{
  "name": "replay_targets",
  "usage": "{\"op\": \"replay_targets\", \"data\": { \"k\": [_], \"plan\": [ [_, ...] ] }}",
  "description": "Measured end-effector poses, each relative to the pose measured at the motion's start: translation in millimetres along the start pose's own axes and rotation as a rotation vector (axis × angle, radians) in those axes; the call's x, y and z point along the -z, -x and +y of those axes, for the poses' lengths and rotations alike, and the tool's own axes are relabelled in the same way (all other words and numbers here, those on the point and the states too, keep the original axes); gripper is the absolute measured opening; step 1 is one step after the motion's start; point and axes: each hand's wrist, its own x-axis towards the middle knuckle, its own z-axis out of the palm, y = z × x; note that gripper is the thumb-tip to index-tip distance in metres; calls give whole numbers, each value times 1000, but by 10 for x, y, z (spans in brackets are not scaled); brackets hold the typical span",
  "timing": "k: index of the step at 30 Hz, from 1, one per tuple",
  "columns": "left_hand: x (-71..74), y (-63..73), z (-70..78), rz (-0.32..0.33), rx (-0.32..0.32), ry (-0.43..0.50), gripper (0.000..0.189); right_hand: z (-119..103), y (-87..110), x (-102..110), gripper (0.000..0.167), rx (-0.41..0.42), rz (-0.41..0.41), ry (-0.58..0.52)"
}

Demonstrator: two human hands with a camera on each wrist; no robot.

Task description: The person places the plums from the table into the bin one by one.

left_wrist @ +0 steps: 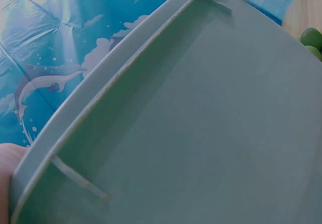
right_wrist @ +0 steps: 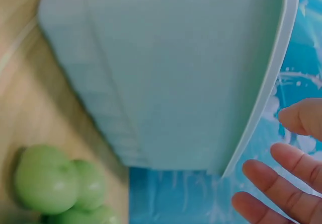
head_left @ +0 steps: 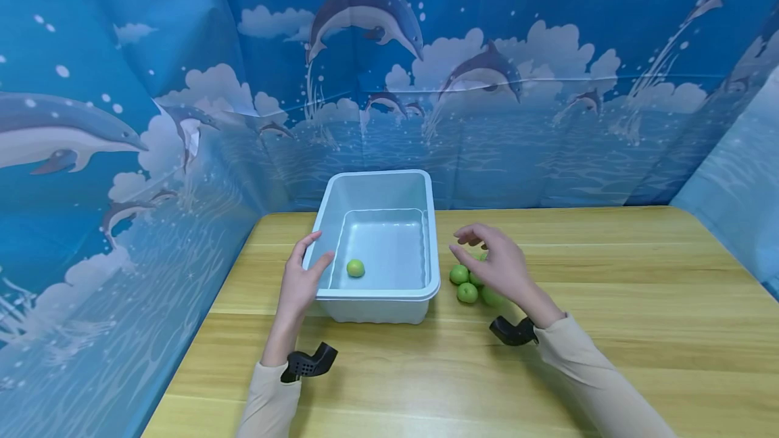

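A pale blue plastic tub (head_left: pixel 377 311) stands on the table with one small green apple (head_left: pixel 356 268) on its floor, toward the near left. My left hand (head_left: pixel 298 286) grips the tub's left rim, thumb over the inside and fingers at the outer side. To the right of the tub, several green apples (head_left: pixel 466 293) lie clustered together. Over them is my right hand (head_left: pixel 502 265), its fingers loosely bent and nothing held. In the right wrist view the fingertips (right_wrist: pixel 256 173) appear apart from the tub's rim, with green apples (right_wrist: pixel 45 178) at lower left.
The wooden table (head_left: pixel 608 330) extends to the right and toward me. Behind it and at the sides hangs a blue dolphin-print curtain (head_left: pixel 535 147); the tub's far end stands close to it. A black wrist camera (head_left: pixel 310 361) sits on each forearm.
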Motion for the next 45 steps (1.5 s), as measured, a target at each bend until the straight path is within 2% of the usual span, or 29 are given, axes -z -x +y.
{"op": "replay_targets", "data": {
  "k": [10, 20, 29, 45],
  "plan": [
    [-6, 8, -1, 5, -13, -10, 50, 269, 230, 19, 23, -101, -79, 49],
    [2, 1, -12, 5, -18, -15, 50, 444, 351, 6, 23, -117, -153, 114],
    [3, 5, -4, 0, -12, -12, 48, 508, 464, 28, 28, -133, -173, 188],
    [7, -1, 6, -2, -14, -8, 49, 587, 568, 43, 32, -140, -195, 230]
  ]
}}
